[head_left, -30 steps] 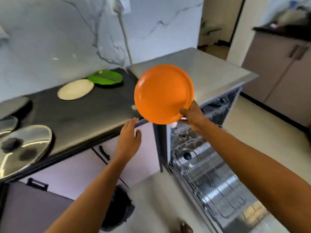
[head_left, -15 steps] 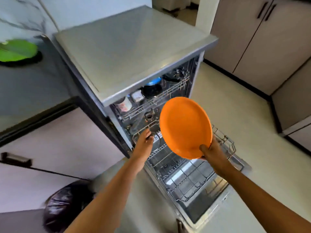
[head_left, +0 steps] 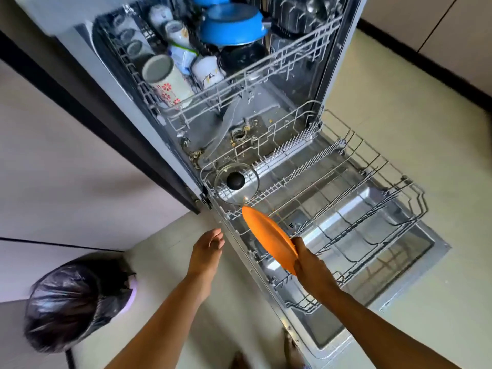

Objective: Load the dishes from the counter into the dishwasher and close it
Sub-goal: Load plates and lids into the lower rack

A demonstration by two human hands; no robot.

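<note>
Pale floor tiles (head_left: 399,129), dishwasher (head_left: 332,75) open, lower rack (head_left: 372,209) pulled out over the door; upper rack (head_left: 239,83) already full of mugs and a blue pot. Right hand (head_left: 308,265) grips the orange plate (head_left: 269,238) by its near rim, plate on edge, long axis running 11-to-5 o'clock, far end just beside a glass lid (head_left: 237,183) at the rack's 10 o'clock corner. Tine rows lie toward 1 o'clock of the plate. Left hand (head_left: 206,251) empty, fingers loose, outside the rack at 9 o'clock; right is nearer.
</note>
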